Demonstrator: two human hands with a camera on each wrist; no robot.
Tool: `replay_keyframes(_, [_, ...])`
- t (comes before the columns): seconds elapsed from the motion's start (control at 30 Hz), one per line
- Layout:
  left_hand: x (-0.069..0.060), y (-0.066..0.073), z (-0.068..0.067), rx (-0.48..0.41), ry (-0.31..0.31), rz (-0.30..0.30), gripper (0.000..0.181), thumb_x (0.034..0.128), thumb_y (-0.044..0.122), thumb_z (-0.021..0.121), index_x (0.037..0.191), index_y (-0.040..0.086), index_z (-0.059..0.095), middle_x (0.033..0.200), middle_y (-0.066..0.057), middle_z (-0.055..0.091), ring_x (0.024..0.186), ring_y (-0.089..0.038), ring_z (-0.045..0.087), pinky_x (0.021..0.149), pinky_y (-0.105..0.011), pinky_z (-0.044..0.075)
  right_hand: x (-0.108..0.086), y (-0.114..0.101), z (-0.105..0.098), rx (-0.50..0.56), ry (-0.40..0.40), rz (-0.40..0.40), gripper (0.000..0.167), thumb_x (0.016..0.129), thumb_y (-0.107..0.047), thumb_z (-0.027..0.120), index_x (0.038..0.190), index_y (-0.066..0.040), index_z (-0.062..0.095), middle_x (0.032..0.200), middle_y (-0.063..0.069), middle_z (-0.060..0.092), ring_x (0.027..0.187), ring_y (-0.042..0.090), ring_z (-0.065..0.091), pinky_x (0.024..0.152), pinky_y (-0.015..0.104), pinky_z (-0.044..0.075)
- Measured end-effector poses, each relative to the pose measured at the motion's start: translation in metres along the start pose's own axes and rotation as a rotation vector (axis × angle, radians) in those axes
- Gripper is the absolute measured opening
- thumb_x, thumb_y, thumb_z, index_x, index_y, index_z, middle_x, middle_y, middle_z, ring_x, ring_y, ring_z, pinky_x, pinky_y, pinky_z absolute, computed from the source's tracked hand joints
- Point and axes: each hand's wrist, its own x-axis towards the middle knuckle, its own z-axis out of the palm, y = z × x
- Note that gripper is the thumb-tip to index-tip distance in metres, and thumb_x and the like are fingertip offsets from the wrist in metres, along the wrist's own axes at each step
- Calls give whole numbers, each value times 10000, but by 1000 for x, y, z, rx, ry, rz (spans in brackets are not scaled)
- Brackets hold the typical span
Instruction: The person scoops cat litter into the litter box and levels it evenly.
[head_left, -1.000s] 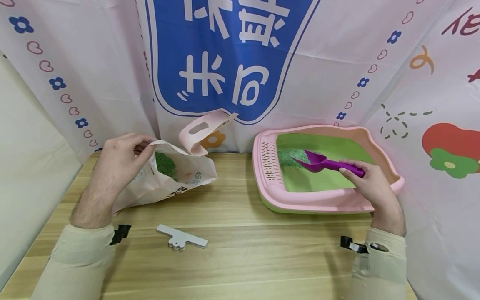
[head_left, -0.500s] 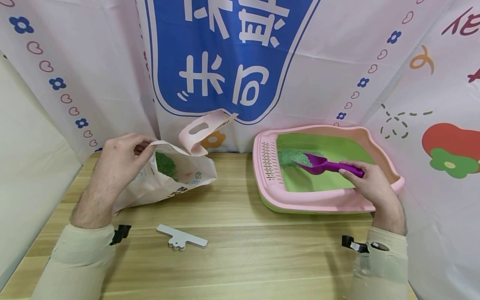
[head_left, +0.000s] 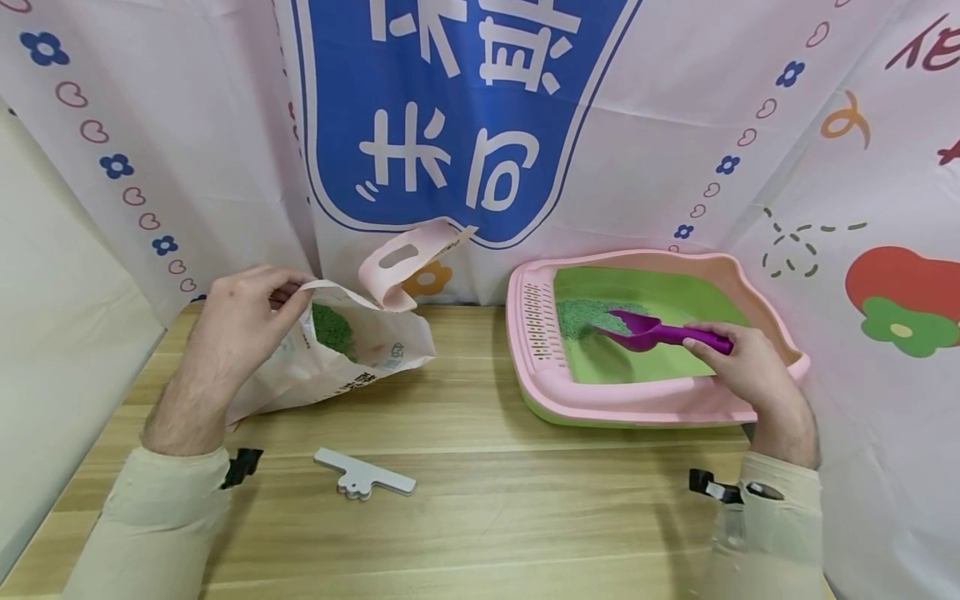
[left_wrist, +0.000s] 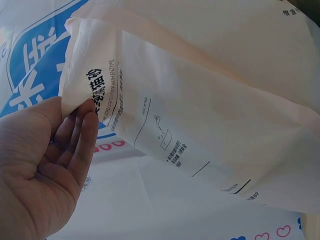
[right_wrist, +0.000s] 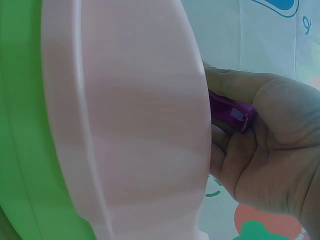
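Head view's showing both hands busy. Left hand (head_left: 243,329) is pinching the edge of a pale litter bag (head_left: 292,379) between thumb and fingers, and the bag's mouth is gaping just right of that hand, with green granules (head_left: 332,331) sitting inside. Right hand (head_left: 750,367) is gripping the handle of a purple scoop (head_left: 647,335), whose tip is resting at a patch of loose granules (head_left: 573,318) left of that hand, inside a pink-rimmed green tray (head_left: 645,402). Right wrist cam's tray wall is partly hiding those fingers, so can't tell exactly how they're curling. Grey clip (head_left: 371,475) is lying on the wooden table (head_left: 510,517), between the hands, nearer the left.
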Motion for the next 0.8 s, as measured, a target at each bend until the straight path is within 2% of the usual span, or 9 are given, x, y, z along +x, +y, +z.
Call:
replay_keyframes(0.27, [2,1,1,-7,19,26,161,1125,129,783,1202,28,881,1118,-212,867,960,-387,838,771,46,347,1,3,-5,-42,6,-11,494,1218,-322,675,1507,77,708,1108,242,788,742,108,639,622,255,567])
replay_keyframes(0.8, [2,0,1,2,4,8,171,1131,146,784,1215,33,880,1130,-213,865,968,-385,836,755,-22,404,2,3,-7,-89,3,13,433,1207,-275,693,1432,92,739,1153,294,794,821,198,694,640,241,591])
